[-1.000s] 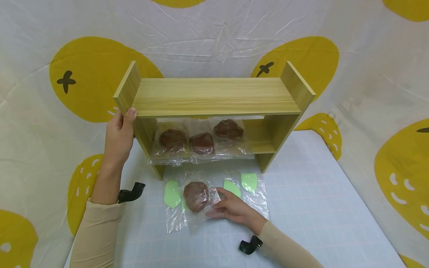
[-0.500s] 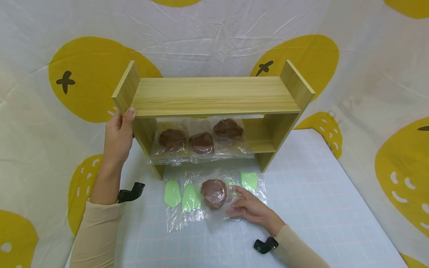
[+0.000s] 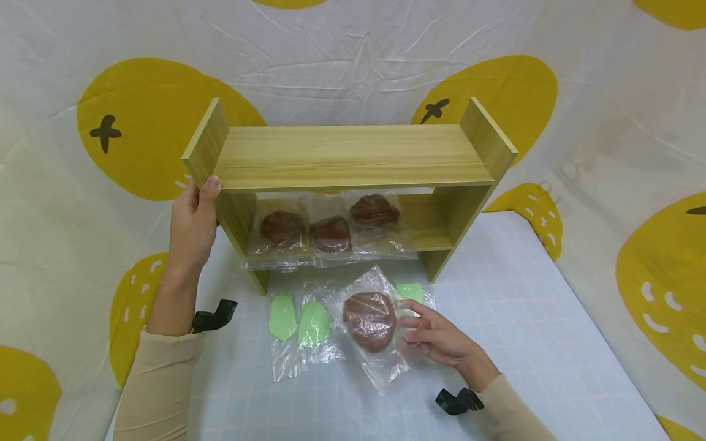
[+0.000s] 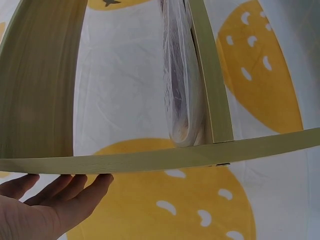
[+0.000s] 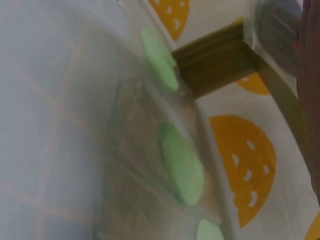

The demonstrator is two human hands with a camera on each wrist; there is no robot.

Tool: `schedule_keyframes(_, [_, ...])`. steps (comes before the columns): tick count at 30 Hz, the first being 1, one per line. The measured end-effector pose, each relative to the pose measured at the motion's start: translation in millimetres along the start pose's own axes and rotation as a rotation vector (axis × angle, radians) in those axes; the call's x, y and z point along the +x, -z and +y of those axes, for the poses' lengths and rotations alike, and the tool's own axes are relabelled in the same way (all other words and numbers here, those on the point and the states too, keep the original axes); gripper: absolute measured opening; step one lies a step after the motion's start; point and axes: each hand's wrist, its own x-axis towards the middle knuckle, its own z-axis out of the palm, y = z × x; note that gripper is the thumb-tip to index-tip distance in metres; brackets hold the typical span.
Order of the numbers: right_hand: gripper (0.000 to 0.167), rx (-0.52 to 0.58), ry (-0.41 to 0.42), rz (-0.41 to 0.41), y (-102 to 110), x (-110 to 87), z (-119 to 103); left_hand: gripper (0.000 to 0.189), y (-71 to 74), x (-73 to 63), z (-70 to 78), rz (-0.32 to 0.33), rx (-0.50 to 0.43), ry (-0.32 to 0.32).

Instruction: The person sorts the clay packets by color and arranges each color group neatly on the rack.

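My left hand (image 3: 193, 229) holds the left side panel of a pale wooden shelf (image 3: 353, 156), thumb at its front edge. In the left wrist view the fingertips (image 4: 102, 181) touch the panel's outer face. My right hand (image 3: 441, 334) pinches the right edge of a clear plastic bag (image 3: 380, 373) with a flat, round brown piece (image 3: 369, 321) inside. This bag is tilted over the table in front of the shelf and covers part of the row of bags below. Only a dark edge of the right hand (image 5: 310, 100) shows in the right wrist view.
Three bagged brown pieces (image 3: 331, 234) lie side by side on the middle board, their bags overhanging its front. Clear bags with light green pieces (image 3: 283, 318) lie on the checked tablecloth (image 3: 529, 343). Behind hangs a white cloth with yellow shapes (image 3: 491, 98).
The right hand has moved right with the bagged brown piece, which is now turned and tilted more. Green pieces at left are uncovered. The left hand stays on the shelf.
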Motion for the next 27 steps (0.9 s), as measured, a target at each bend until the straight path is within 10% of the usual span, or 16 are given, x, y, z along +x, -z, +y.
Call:
schedule_keyframes(11, [0.064,0.038,0.09,-0.125,-23.1,-1.0,-35.3,0.042,0.3,-0.1,0.4,0.008,-0.002,0.018])
schedule_keyframes(27, [0.07,0.112,0.278,-0.06,-13.5,-5.2,-71.1,0.04,-0.5,0.5,-0.7,0.002,0.008,-0.003])
